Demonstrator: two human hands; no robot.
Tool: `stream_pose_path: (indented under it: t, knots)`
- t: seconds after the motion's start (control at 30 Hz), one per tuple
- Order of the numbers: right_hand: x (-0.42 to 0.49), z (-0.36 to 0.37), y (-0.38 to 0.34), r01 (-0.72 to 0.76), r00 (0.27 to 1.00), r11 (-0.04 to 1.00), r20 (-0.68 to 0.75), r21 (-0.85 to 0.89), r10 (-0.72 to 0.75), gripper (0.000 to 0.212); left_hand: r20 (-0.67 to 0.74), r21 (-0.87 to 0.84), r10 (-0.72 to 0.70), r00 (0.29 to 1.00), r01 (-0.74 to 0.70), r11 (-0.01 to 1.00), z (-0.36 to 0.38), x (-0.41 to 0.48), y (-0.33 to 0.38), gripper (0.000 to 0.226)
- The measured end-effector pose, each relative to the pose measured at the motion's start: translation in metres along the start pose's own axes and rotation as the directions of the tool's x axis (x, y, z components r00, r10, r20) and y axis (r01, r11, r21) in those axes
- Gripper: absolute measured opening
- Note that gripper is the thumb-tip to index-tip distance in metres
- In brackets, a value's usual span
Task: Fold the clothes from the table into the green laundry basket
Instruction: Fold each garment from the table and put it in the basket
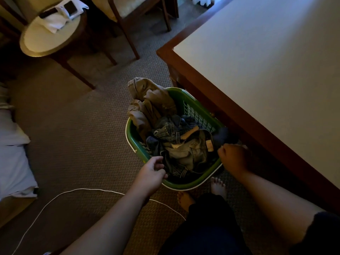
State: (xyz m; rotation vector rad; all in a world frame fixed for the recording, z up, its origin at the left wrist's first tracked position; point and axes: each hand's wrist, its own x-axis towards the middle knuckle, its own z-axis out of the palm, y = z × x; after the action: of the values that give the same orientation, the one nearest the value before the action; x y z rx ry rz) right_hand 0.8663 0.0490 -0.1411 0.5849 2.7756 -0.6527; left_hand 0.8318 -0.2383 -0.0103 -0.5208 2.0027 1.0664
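Observation:
The green laundry basket stands on the carpet beside the table's corner. It is heaped with unfolded clothes: khaki trousers spill over its far rim, and crumpled jeans fill the middle. A dark blue garment hangs over the right rim. My left hand curls round the basket's near-left rim. My right hand is curled at the right rim, just below the dark garment, and hides the rim there. The table has a bare white top.
A white cable runs across the carpet at the near left. My bare feet stand just behind the basket. A round side table with white cloth and devices and a chair stand at the far left. White bedding lies at the left edge.

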Motion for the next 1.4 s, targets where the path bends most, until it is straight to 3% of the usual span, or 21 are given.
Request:
stream_pose_path:
  t: [0.07, 0.17, 0.2, 0.3, 0.43, 0.57, 0.6, 0.7, 0.77, 1.03, 1.2, 1.3, 1.4]
  knots:
    - [-0.005, -0.018, -0.033, 0.075, 0.997, 0.988, 0.008, 0.135, -0.076, 0.045, 0.015, -0.026, -0.01, 1.0, 0.011, 1.0, 0.005, 0.0, 0.002, 0.051]
    - [-0.009, -0.041, -0.083, -0.078, 0.971, 0.827, 0.229, 0.556, -0.063, 0.043, 0.026, -0.046, 0.011, 1.0, -0.009, 0.999, 0.013, 0.001, 0.007, 0.047]
    - [-0.01, -0.047, -0.098, -0.096, 0.969, 0.769, 0.237, 0.632, -0.074, 0.039, 0.022, -0.067, 0.014, 1.0, -0.013, 0.998, 0.015, 0.001, 0.008, 0.047]
    - [-0.011, -0.065, -0.138, 0.013, 0.986, 0.652, 0.099, 0.758, -0.134, 0.037, 0.011, -0.164, 0.004, 1.0, -0.002, 0.986, 0.018, 0.0, 0.01, 0.052]
    - [-0.003, -0.083, -0.177, 0.212, 0.974, 0.54, -0.134, 0.815, -0.181, 0.038, 0.03, -0.246, 0.032, 0.999, -0.023, 0.969, 0.011, -0.002, 0.009, 0.04]
    - [0.011, -0.076, -0.183, 0.299, 0.951, 0.606, -0.182, 0.737, -0.249, 0.028, 0.036, -0.27, 0.061, 0.997, -0.049, 0.962, -0.002, -0.001, 0.012, 0.06]
    - [0.017, -0.071, -0.181, 0.265, 0.957, 0.646, -0.114, 0.716, -0.266, 0.025, 0.049, -0.246, 0.067, 0.997, -0.053, 0.968, -0.004, -0.002, 0.013, 0.066]
    - [0.029, -0.059, -0.174, 0.03, 0.927, 0.806, 0.285, 0.592, -0.244, 0.068, 0.071, -0.171, 0.099, 0.993, -0.085, 0.982, -0.011, -0.002, 0.016, 0.068]
    - [0.029, -0.053, -0.171, -0.026, 0.882, 0.861, 0.418, 0.507, -0.219, 0.081, 0.073, -0.137, 0.115, 0.991, -0.104, 0.985, -0.015, -0.002, 0.017, 0.067]
    - [0.017, -0.041, -0.155, -0.127, 0.896, 0.868, 0.431, 0.481, -0.108, 0.082, 0.028, -0.076, 0.119, 0.993, -0.116, 0.99, -0.025, 0.006, 0.007, 0.055]
    - [0.035, -0.032, -0.143, -0.077, 0.879, 0.972, 0.475, 0.224, -0.04, 0.099, 0.055, 0.087, 0.164, 0.985, -0.168, 0.982, -0.025, 0.021, 0.004, 0.052]
    - [0.053, -0.025, -0.138, 0.0, 0.868, 0.997, 0.495, 0.076, -0.038, 0.115, 0.091, 0.399, 0.27, 0.959, -0.283, 0.872, -0.019, 0.051, -0.004, 0.075]
    - [0.076, -0.014, -0.136, 0.134, 0.823, 0.989, 0.564, -0.062, -0.076, 0.136, 0.043, 0.536, 0.254, 0.966, -0.237, 0.811, -0.009, 0.09, -0.004, 0.114]
